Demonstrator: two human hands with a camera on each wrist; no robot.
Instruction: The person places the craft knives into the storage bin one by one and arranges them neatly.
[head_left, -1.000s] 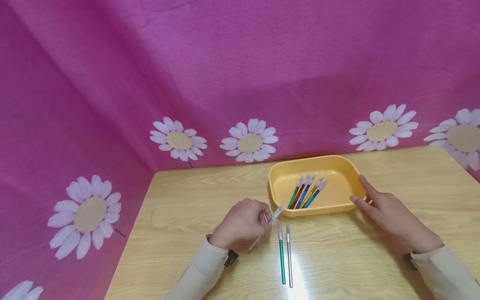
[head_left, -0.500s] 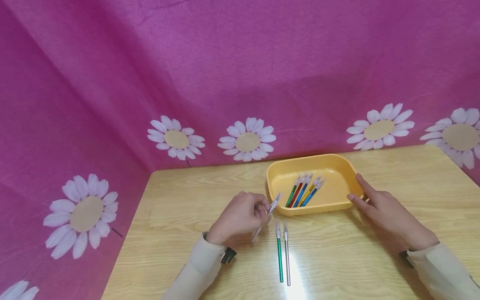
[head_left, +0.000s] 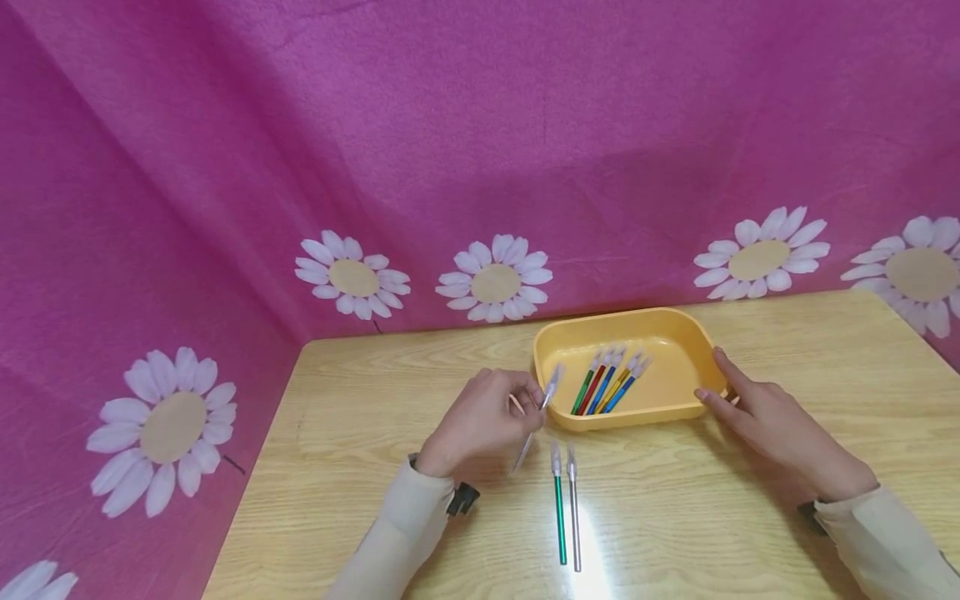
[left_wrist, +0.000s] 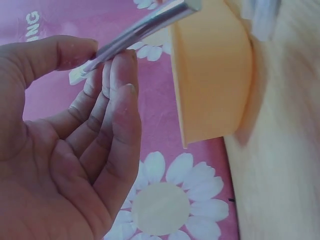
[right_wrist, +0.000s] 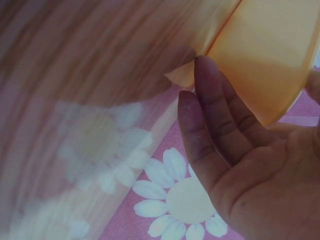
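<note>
My left hand (head_left: 487,421) pinches a silvery craft knife (head_left: 551,390) with a clear cap, between thumb and fingertips. Its capped end points up beside the left front corner of a yellow tray (head_left: 645,414). The left wrist view shows the metallic handle (left_wrist: 145,30) across the fingertips. Inside the tray lie several capped craft knives (head_left: 606,387) in green, red, blue and gold. Two more, a green craft knife (head_left: 559,508) and a silvery craft knife (head_left: 574,512), lie side by side before it. My right hand (head_left: 780,429) holds the tray's right end, thumb at the rim, fingers against the outer wall.
The wooden table (head_left: 375,392) meets a magenta cloth (head_left: 525,125) with white flowers at its back and left. The tray stands close to the back edge. Glare falls on the table near the two loose knives.
My left hand has risen slightly toward the tray, tipping the craft knife more upright. The right hand and the tray keep their place; the two loose knives lie still.
</note>
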